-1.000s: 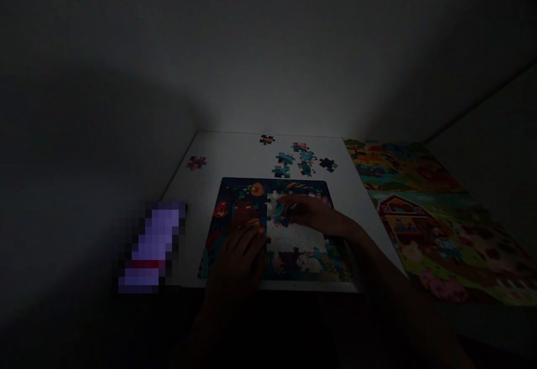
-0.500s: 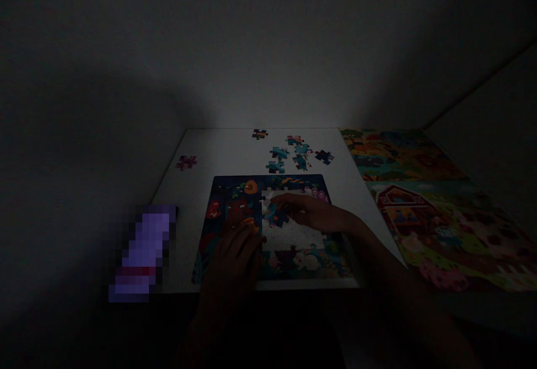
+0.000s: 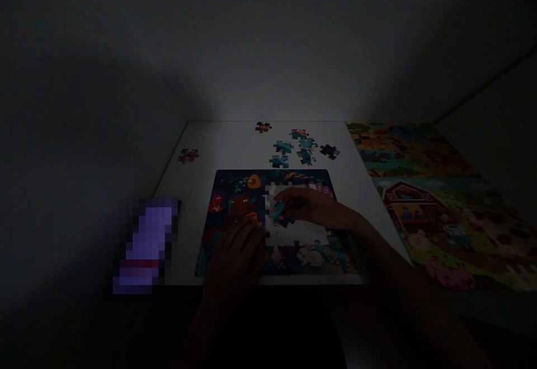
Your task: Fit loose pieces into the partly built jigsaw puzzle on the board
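On the white table lies a partly filled jigsaw puzzle (image 3: 235, 190), its dark border around a bare patch at centre right. My left hand (image 3: 239, 246) rests flat on the puzzle's lower left part, fingers stretched forward. Over the bare patch, my right hand (image 3: 310, 206) has its fingers pinched on a blue and teal puzzle piece (image 3: 277, 211). That piece lies within the gap, partly hidden by my fingers, close to the filled left side. Whether it interlocks with its neighbours I cannot tell.
Several loose puzzle pieces (image 3: 306, 144) lie behind the puzzle, with a purple piece (image 3: 188, 156) at far left. A blurred phone-like object (image 3: 146, 240) is at the left edge. Two pictures, one a farm scene (image 3: 444, 229), lie to the right. A wall (image 3: 268, 67) stands behind.
The view has shifted slightly, so the table appears a little higher and further right. Both hands keep nearly the same places on the puzzle.
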Action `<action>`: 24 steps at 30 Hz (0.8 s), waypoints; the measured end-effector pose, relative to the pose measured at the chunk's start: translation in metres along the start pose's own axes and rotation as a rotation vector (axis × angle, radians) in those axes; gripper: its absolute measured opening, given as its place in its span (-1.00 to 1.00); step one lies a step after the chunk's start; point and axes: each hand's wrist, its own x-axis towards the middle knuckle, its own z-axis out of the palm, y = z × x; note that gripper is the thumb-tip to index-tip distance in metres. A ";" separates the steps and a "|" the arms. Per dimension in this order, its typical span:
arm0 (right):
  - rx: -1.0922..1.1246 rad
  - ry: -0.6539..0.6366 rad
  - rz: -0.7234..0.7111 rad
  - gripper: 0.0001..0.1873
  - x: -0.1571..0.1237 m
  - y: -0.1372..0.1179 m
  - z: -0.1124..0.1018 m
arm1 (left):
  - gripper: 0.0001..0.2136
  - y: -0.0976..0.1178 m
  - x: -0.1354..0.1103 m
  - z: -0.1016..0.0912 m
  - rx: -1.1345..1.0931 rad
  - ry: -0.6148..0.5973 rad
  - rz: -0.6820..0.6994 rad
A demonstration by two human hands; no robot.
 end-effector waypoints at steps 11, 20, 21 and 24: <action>0.023 -0.072 -0.018 -0.70 0.000 -0.004 0.004 | -0.72 -0.002 -0.001 0.001 -0.004 -0.010 0.019; -0.013 -0.041 0.004 -0.53 -0.001 -0.002 0.002 | -0.74 -0.002 0.000 0.001 0.011 -0.001 0.021; -0.012 -0.033 0.007 -0.52 -0.002 -0.002 0.002 | -0.74 -0.002 0.000 0.001 0.014 0.000 0.023; -0.014 -0.012 0.004 -0.52 -0.002 -0.003 0.000 | -0.74 -0.002 -0.001 0.001 0.018 -0.001 0.024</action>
